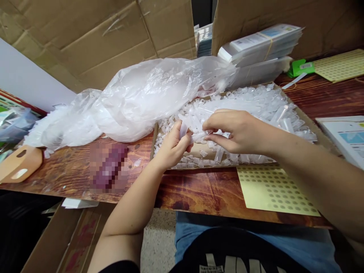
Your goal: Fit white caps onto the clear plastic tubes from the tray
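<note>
Plastic piece [183, 129], translucent, one: lower part covered by the thumb and fingers of your left hand [174, 148], full shape hard to make out. Tube-like part [202, 135], clear, one: right end obscured by the fingertips of your right hand [236, 131], outline lost against similar parts behind; whether it touches the translucent piece, you cannot tell. Position: the translucent piece juts up out of your left hand, gripped between thumb and fingers; the clear part lies between your two hands, at the tips of your right thumb and forefinger, which pinch its end. Both hands are over a cardboard tray [324, 143] of small clear parts, overlapping too densely to separate; your right forearm hides some of the tray's near-right portion. Plastic bag [133, 98], crumpled: left of and behind the tray, its whitish contents blurred by the film. Purple item [110, 167], pixelated, identity unreadable: on the worktop [71, 167], left of your left forearm. Yellow sheet [264, 189], rows of dark dots: at the tray's near side, partly covered by your right forearm. Banded packets [261, 41]: stacked behind the tray. Printed stack [349, 138]: at right, cut off by the frame.
</note>
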`<state>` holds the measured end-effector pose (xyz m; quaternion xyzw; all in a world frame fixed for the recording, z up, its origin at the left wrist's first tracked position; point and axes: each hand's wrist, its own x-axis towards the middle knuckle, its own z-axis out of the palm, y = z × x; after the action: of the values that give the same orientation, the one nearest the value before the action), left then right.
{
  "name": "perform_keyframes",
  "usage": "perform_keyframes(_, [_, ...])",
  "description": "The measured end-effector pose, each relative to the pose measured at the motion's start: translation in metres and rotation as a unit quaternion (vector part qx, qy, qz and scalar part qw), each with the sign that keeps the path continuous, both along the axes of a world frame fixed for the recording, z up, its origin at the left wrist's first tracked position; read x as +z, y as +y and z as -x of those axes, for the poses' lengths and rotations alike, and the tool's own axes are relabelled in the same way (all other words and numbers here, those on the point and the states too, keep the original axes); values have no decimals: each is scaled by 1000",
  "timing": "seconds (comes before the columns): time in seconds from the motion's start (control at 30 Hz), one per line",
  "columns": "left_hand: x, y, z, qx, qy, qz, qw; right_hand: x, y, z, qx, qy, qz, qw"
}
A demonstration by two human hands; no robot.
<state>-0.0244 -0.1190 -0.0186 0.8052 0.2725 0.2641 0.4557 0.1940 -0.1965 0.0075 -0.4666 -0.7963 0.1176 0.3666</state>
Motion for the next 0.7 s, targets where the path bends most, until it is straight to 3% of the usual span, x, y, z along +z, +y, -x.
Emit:
perform_keyframes(0.17, [2,-3,1,-10,19,-24,999,-6,1,4,38,38,1,999])
perform_keyframes(0.3, [3,-6,2,16,26,-73,997,-11,0,9,10,27,43,999])
perform_keyframes(0.4, [1,-6,1,24,14,-52,998,-12,-3,12,-22,8,91,996])
perform_keyframes(0.53, [-4,-4,0,16,-22,-36,999,-11,-7,15,-21,26,60,998])
perform_keyframes(0.7, [-1,-8,0,18,4,-35,999,-13,-8,19,-31,22,64,997])
